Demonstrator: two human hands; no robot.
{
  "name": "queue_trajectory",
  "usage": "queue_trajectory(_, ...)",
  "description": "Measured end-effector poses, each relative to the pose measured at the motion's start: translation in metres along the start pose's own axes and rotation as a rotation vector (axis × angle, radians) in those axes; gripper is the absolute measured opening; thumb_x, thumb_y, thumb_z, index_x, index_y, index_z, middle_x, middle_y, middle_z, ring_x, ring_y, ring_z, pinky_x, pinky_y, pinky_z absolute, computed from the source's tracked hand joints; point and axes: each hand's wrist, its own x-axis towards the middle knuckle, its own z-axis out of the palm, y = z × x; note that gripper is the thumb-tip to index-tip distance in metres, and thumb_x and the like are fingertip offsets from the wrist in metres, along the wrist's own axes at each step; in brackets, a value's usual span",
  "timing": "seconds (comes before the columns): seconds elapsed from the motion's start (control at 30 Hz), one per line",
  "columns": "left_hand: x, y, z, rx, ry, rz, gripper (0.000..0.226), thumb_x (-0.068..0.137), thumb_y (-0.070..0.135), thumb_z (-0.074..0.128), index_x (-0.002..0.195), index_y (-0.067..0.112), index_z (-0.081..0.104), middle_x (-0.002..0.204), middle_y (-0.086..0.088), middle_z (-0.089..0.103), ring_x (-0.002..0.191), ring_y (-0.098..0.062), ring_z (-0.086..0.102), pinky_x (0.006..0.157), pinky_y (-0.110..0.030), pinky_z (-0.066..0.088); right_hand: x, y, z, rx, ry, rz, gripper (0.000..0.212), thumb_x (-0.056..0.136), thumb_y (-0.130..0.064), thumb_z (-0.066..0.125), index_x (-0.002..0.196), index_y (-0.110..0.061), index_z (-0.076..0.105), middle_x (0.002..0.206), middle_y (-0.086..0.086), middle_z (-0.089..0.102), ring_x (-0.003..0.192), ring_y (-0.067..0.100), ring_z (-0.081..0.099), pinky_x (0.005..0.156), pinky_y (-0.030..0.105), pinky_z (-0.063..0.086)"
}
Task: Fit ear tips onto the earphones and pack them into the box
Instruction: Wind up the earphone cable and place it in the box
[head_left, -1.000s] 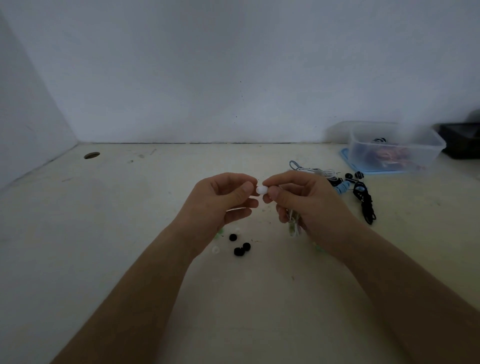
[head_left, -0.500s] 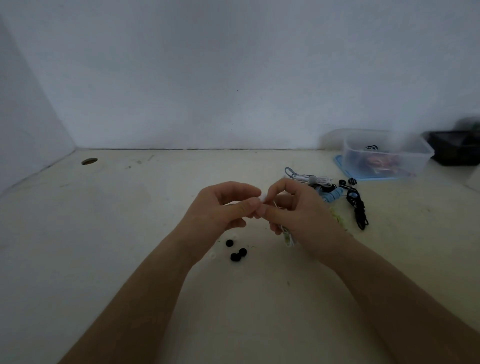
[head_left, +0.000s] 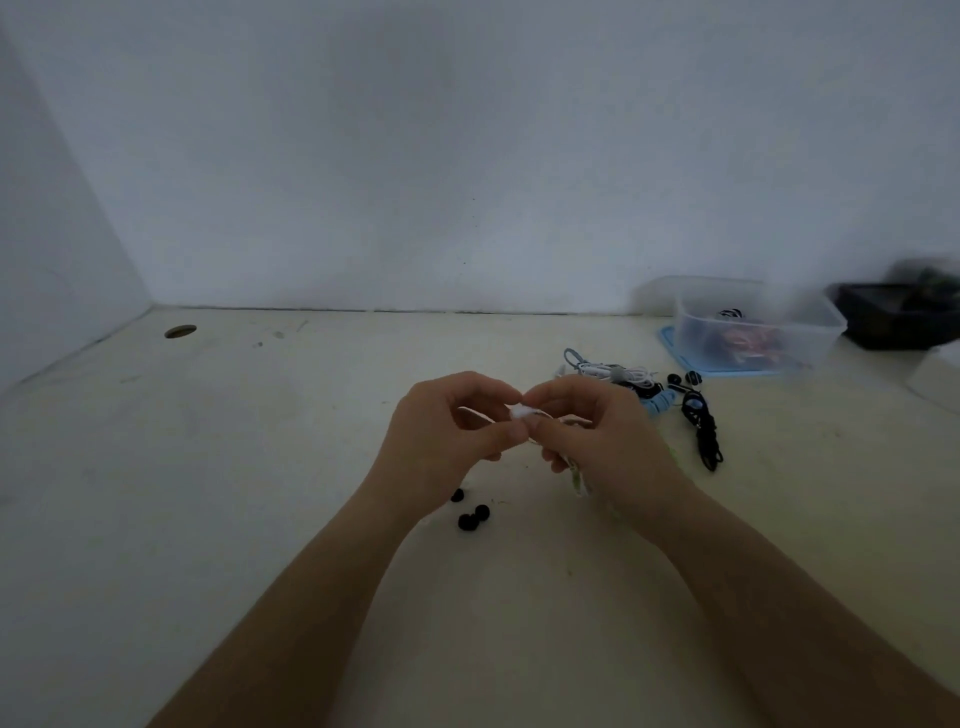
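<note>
Cream desk (head_left: 260, 519) against a plain white wall, dim light. Clear plastic box (head_left: 810, 332) at the back right, open, sitting on a blue lid (head_left: 667, 340); inside are reddish items and something black-and-white striped, too blurred to name. Black tray (head_left: 883, 322) just beside it, contents unclear. Bundled earphones (head_left: 618, 371) in white, blue and black lie near the box's front. Mid-desk, left hand (head_left: 447, 441) and right hand (head_left: 602, 436) meet fingertip to fingertip above the surface. Both grips are closed in a pinch, the left on a small white ear tip (head_left: 519, 412), the right on an earphone (head_left: 575, 475) whose greenish-white cable hangs below the palm. Three black ear tips (head_left: 470, 517) lie loose by the left wrist.
</note>
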Motion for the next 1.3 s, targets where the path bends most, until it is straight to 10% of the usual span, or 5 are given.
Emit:
queue_trajectory(0.87, 0.052, 0.062, 0.047, 0.060, 0.168, 0.159, 0.011, 0.079, 0.019, 0.080, 0.079, 0.024, 0.071, 0.071, 0.011, 0.071, 0.066, -0.004, 0.069, 0.066, -0.030, 0.059, 0.007, -0.048, -0.077, 0.282, -0.027, 0.269, 0.031, 0.088, -0.004, 0.070, 0.118, 0.000, 0.064, 0.102, 0.022, 0.072, 0.082, 0.028, 0.070, 0.070, 0.032, 0.056)
queue_trajectory(1.3, 0.174, 0.104, 0.161, -0.076, 0.035, 0.003, 0.018, 0.076, 0.014, 0.083, 0.089, 0.016, 0.072, 0.078, 0.007, 0.068, 0.071, -0.003, 0.064, 0.063, -0.012, 0.048, 0.070, -0.051, -0.228, -0.051, 0.384, 0.302, 0.058, 0.074, 0.008, 0.080, 0.126, -0.003, 0.056, 0.106, 0.022, 0.070, 0.097, 0.038, 0.071, 0.085, 0.045, 0.060)
